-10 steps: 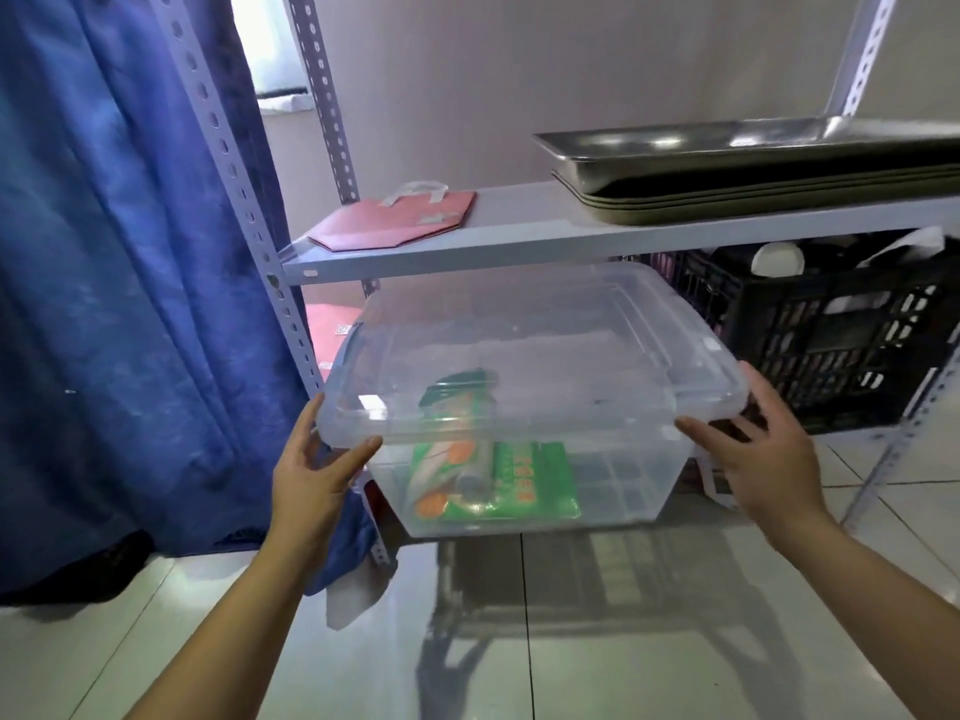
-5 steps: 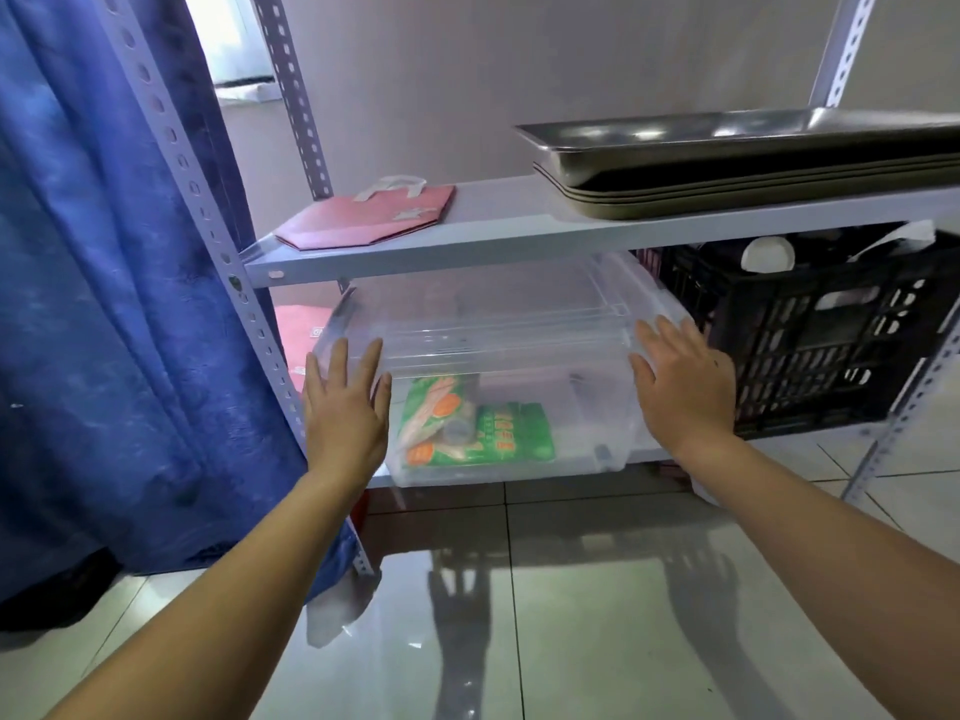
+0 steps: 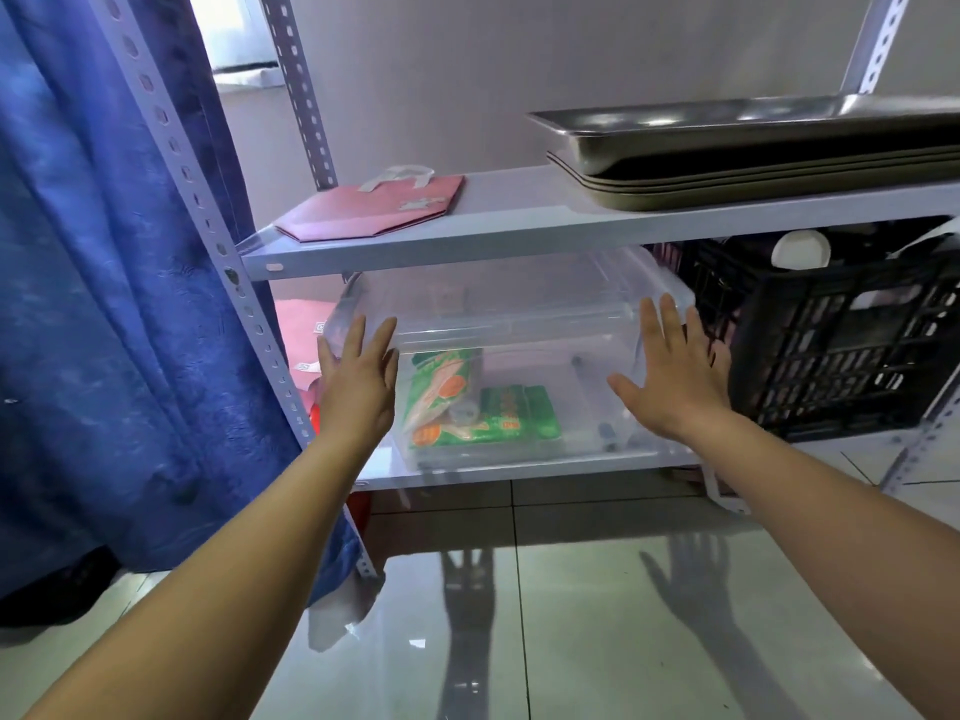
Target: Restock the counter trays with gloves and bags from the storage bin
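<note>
Your left hand (image 3: 358,387) and right hand (image 3: 675,381) are flat and spread against the front of the clear storage bin (image 3: 519,324), gripping nothing. The bin now sits deeper on the lower shelf (image 3: 519,472) than a second ago; contact looks likely, though unclear. Green packets (image 3: 483,407) lie inside.

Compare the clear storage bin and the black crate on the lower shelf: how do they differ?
The clear storage bin has see-through solid walls showing green packets inside; the black crate is dark latticed plastic, its contents mostly hidden. The bin sits left, the crate right. The left hand and right hand lie flat, fingers spread, against the bin's front; neither touches the crate. Both share the lower shelf.
</note>
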A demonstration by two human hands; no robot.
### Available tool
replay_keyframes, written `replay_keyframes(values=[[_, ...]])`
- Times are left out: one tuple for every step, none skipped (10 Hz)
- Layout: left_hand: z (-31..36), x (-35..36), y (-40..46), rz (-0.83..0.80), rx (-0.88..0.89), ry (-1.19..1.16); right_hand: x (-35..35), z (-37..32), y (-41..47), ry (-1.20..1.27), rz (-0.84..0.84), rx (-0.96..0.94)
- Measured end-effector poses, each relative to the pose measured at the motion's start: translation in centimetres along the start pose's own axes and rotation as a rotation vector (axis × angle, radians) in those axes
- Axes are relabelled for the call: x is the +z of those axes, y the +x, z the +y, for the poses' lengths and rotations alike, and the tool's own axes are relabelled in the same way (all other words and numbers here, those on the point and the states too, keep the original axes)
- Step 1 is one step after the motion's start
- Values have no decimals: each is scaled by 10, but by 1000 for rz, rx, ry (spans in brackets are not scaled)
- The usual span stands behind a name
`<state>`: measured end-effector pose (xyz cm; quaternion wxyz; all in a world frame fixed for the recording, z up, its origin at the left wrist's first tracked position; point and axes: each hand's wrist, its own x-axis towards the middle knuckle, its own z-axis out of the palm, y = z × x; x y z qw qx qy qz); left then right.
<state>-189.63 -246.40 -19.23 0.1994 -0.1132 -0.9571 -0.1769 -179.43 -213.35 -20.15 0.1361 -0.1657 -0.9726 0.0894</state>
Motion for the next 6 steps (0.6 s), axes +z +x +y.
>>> replay_keyframes(values=[[-1,10,-2,-32,6,151,1,-1,1,-17,-11,12],[-3,17,-8,-4,-28,151,8,1,0,-22,18,1],[-5,19,-1,-8,-9,140,12,2,5,-29,35,5],[-12,29,5,21,3,117,20,0,7,-25,57,6],[-8,21,9,-43,-3,133,6,-5,9,-36,-22,50],[-4,-2,3,-186,-44,140,-20,-7,-2,-48,-166,102]])
